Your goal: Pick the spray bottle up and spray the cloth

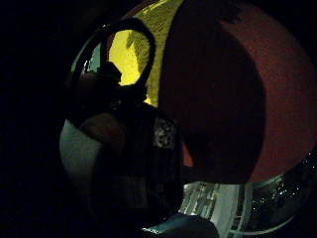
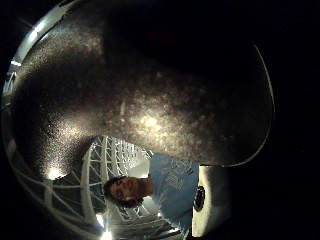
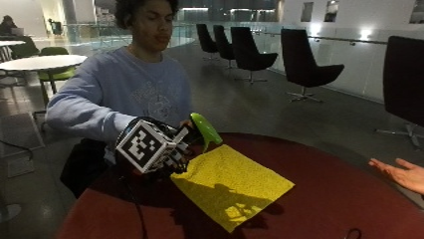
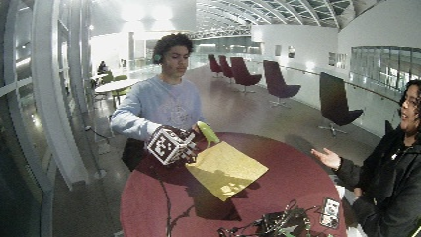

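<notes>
I see a round red table [image 3: 344,199] in a hall with black chairs [image 3: 305,64]. My right hand [image 3: 156,147] grips the green bottle [image 3: 205,130] just above the yellow cloth [image 3: 232,184], which lies flat on the table.

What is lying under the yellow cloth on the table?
The yellow cloth lies flat on the dark red round table. Only the tabletop shows around it; anything beneath is covered. The gloved right hand holds the green spray bottle at its near edge.

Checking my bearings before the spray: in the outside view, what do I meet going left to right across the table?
Gloved right hand → green spray bottle → yellow cloth → another person's bare hand at the far edge.
</notes>
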The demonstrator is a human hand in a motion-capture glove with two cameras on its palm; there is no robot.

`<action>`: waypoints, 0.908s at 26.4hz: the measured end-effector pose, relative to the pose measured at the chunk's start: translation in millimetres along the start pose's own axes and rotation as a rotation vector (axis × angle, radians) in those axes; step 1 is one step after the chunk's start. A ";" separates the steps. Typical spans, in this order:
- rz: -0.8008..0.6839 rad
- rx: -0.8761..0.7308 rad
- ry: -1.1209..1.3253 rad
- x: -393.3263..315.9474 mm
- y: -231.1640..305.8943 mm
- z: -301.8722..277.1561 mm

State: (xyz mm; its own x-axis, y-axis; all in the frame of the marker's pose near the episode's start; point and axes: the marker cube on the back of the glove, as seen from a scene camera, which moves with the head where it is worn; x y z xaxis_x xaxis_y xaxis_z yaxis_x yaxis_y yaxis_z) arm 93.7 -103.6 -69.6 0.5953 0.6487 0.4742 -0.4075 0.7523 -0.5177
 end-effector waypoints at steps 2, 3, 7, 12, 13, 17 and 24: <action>0.005 -0.002 -0.014 -0.8 -1.5 -0.5; 0.007 -0.007 -0.018 -1.0 -1.7 -0.1; 0.007 -0.022 -0.006 -0.6 -2.5 3.4; 0.007 0.002 0.007 -0.7 -7.2 2.8; 0.008 0.000 0.004 -1.1 -6.4 3.1; 0.010 -0.010 0.008 -0.8 -3.5 4.2; 0.013 0.002 0.010 -1.3 -4.8 3.9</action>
State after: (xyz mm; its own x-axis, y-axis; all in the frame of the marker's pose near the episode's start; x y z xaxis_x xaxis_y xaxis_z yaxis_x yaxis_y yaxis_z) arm 92.3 -107.6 -64.9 0.5971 0.6569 0.4604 -0.4165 0.7444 -0.5220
